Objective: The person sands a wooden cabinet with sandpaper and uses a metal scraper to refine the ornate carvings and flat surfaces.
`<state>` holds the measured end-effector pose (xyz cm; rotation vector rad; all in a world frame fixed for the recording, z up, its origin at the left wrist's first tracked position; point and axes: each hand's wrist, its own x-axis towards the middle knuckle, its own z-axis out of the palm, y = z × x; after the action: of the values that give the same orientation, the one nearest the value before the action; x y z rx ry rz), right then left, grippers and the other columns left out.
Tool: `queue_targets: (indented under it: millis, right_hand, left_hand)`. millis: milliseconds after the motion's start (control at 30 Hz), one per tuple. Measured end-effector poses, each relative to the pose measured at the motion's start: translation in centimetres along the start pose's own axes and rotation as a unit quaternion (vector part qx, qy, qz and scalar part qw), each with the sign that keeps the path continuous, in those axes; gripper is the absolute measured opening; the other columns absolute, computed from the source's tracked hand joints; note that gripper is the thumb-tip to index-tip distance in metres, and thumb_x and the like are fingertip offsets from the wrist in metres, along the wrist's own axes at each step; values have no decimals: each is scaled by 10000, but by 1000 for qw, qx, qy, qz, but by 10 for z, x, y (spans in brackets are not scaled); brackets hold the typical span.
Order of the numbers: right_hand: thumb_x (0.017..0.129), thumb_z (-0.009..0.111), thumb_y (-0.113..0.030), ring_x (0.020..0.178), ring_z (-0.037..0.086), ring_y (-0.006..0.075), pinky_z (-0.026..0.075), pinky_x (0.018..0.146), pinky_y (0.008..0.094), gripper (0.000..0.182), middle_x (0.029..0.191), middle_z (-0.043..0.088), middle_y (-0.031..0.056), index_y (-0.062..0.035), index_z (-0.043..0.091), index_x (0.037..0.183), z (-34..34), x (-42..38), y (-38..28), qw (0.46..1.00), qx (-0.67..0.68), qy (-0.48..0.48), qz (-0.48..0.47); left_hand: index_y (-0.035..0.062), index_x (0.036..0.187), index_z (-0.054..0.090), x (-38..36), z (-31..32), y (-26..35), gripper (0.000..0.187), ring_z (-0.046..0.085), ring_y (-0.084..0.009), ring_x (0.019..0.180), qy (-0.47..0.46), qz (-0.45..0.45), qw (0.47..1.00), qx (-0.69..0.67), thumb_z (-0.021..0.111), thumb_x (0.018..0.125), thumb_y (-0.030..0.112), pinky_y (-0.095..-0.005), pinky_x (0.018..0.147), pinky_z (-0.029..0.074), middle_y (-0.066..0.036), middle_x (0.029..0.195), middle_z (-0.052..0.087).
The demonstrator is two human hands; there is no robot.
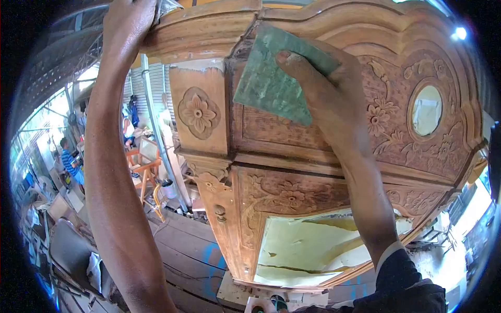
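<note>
My right hand [334, 86] is closed on a green sheet [274, 78] that looks like sandpaper, its thumb lying across the face. The sheet is held against the upper part of a carved wooden cabinet [287, 135], just below the curved moulding. At the top left, my left hand [130, 15] is by the end of the cabinet's top moulding [201, 31], with something greyish at its fingers; its fingertips are cut off by the frame edge. Left of the sheet is a carved flower block [198, 113]. An oval opening [427, 110] shows at the right.
Below the carved panels, pale paper [297, 245] covers a large section. A wooden chair frame [146, 164] and a metal post [156, 125] stand to the left. A person in a blue striped shirt [69, 161] sits farther back. Dark planks [182, 250] form the floor.
</note>
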<state>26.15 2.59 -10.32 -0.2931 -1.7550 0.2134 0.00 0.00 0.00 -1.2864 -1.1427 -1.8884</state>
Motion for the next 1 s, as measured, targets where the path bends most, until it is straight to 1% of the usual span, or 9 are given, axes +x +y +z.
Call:
queue_targets:
  millis: [100, 200, 500, 600, 667, 800, 867, 933, 1000]
  right_hand:
    - [946, 666, -166, 635, 527, 96, 452, 575, 324, 206, 686, 611, 33, 30, 724, 971, 4, 0, -7, 999, 0, 20, 30]
    - [940, 670, -169, 631, 527, 88, 448, 574, 307, 214, 676, 602, 23, 36, 727, 962, 4, 7, -1, 997, -45, 22, -53]
    - [918, 700, -184, 620, 539, 95, 463, 586, 297, 233, 712, 653, 15, 24, 757, 1007, -11, 16, -20, 992, 51, -15, 115]
    - [920, 766, -176, 756, 691, 96, 564, 681, 263, 252, 866, 749, 49, 7, 751, 1092, -21, 16, -33, 989, 12, -20, 149]
    - [920, 775, -194, 777, 705, 97, 575, 691, 260, 298, 880, 757, 52, 7, 742, 1139, -26, 24, -26, 980, -149, -100, 82]
    - [945, 749, -222, 730, 669, 78, 546, 653, 252, 310, 859, 744, 32, -2, 744, 1164, -16, 16, -4, 977, -190, -40, -87]
    - [914, 716, -243, 718, 725, 262, 557, 689, 407, 277, 814, 742, 158, -42, 760, 1099, -16, 13, -7, 988, -140, -24, -64]
    - [917, 710, -240, 737, 728, 293, 558, 695, 421, 274, 827, 741, 168, -43, 760, 1101, -15, 13, -5, 998, -52, -40, 21]
    - [920, 703, -236, 756, 731, 324, 559, 702, 434, 271, 840, 740, 178, -43, 759, 1102, -12, 12, -6, 992, 37, -61, 101]
  left_hand:
    - [0, 893, 680, -6, -1, 0, 392, 665, -214, 692, 25, 61, 998, -17, 607, 997, 371, -374, 680, 489, -120, 744, 693]
    - [-7, 891, 674, -6, 0, -3, 396, 664, -216, 698, 43, 50, 998, 3, 607, 996, 369, -377, 680, 489, -129, 757, 693]
    - [-24, 919, 667, 7, 4, -12, 415, 676, -220, 744, 52, 20, 998, 40, 594, 1003, 375, -377, 708, 495, -158, 790, 687]
    - [-30, 922, 661, -9, -3, 2, 434, 679, -239, 749, 21, 47, 999, -17, 600, 997, 392, -387, 723, 501, -165, 799, 689]
    - [-31, 923, 661, 6, 4, -10, 438, 680, -241, 758, 31, 36, 999, 3, 601, 995, 397, -391, 730, 501, -165, 811, 694]
    - [-28, 924, 662, 8, 5, -12, 440, 688, -245, 795, 30, 34, 999, -8, 607, 991, 403, -398, 750, 500, -169, 847, 706]
    - [-27, 937, 667, -4, 2, -8, 443, 694, -254, 817, 39, 59, 997, -16, 605, 990, 409, -401, 761, 501, -177, 862, 710]
    - [-25, 950, 671, -4, 2, -8, 446, 700, -264, 839, 50, 84, 995, -26, 603, 990, 414, -405, 772, 501, -184, 878, 714]
    - [-14, 979, 688, 12, 3, -15, 453, 709, -282, 874, 33, 19, 997, 63, 597, 991, 430, -404, 790, 505, -188, 914, 725]
